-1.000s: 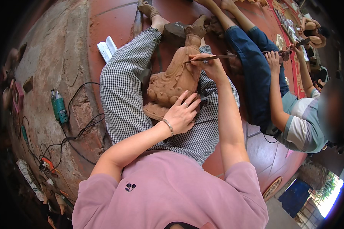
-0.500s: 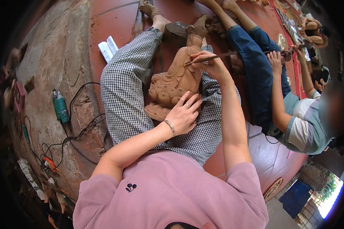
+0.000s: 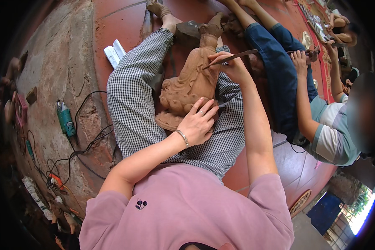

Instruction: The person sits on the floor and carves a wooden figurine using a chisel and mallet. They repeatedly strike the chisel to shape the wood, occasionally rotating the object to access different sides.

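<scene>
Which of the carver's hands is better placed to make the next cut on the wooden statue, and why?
The right hand, probably: it grips the slim carving tool with the tip at the wooden statue. The left hand lies flat on the statue's base.

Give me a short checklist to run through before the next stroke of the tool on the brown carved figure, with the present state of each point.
1. Figure steadied: ok. The left hand lies flat on the base of the carved figure, which lies along the person's lap.
2. Tool held firmly: ok. The right hand grips the thin carving tool like a pen.
3. Tool tip on the figure: ok, it meets the upper part.
4. Left fingers away from the tip: ok, they are at the base end.
5. Neighbour out of the way: ok. The seated person in blue trousers is beside, not touching the tool.
6. Tip sharpness: cannot tell.
</scene>
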Tool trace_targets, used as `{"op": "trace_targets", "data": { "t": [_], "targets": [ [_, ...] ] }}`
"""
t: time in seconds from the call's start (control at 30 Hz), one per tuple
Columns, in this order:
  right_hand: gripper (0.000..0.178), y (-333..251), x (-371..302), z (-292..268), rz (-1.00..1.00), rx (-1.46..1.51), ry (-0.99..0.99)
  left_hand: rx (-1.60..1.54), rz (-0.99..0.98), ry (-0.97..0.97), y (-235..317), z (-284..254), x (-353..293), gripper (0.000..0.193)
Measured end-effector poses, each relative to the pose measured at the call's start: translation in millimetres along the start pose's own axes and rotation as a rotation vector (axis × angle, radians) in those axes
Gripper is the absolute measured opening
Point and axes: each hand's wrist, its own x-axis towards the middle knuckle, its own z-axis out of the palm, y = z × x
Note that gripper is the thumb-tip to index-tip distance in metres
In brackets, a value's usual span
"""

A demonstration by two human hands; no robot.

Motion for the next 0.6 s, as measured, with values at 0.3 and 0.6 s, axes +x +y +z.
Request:
{"op": "trace_targets", "data": {
  "t": [0.3, 0.6],
  "targets": [
    [0.019, -7, -1, -3, -0.019, -0.101, -0.090, 0.001, 0.001, -0.007, 0, 2, 0, 0.036],
    [0.017, -18, 10, -13, 0.061, -0.146, -0.170, -0.020, 0.017, -0.014, -1, -5, -1, 0.034]
  ]
}}
